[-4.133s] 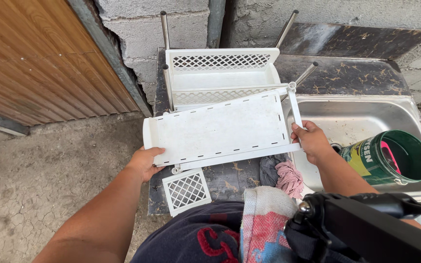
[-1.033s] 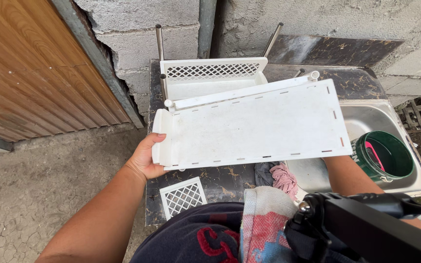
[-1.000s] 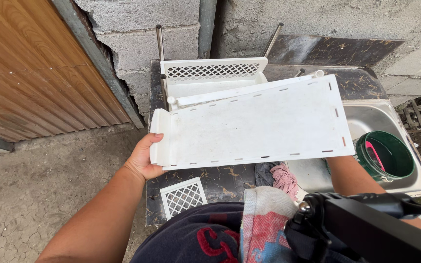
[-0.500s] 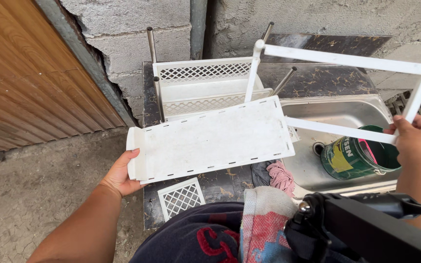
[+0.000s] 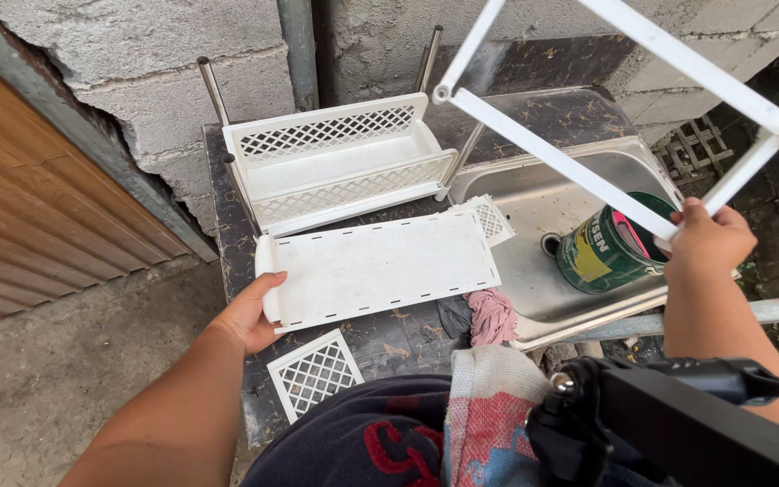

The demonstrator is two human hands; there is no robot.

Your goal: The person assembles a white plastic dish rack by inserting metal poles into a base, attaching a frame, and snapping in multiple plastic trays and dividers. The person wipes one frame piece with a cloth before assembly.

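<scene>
My left hand point(image 5: 247, 316) grips the left end of a flat white plastic shelf panel point(image 5: 380, 268) that lies low over the dark counter point(image 5: 227, 234). My right hand point(image 5: 708, 245) holds one bar of a white rectangular frame point(image 5: 606, 99), lifted up over the steel sink point(image 5: 543, 203). Behind the panel a white lattice-sided shelf basket point(image 5: 335, 162) with metal poles stands on the counter.
A green can point(image 5: 610, 248) with something pink inside lies in the sink. A small white lattice piece point(image 5: 315, 372) rests at the counter's near edge, another point(image 5: 490, 216) by the sink rim. A pink rag point(image 5: 490, 316) lies beside the sink. Block wall behind, wooden door at left.
The white frame has come off the panel and risen to the upper right in my right hand. My left hand has lowered the panel toward the counter.
</scene>
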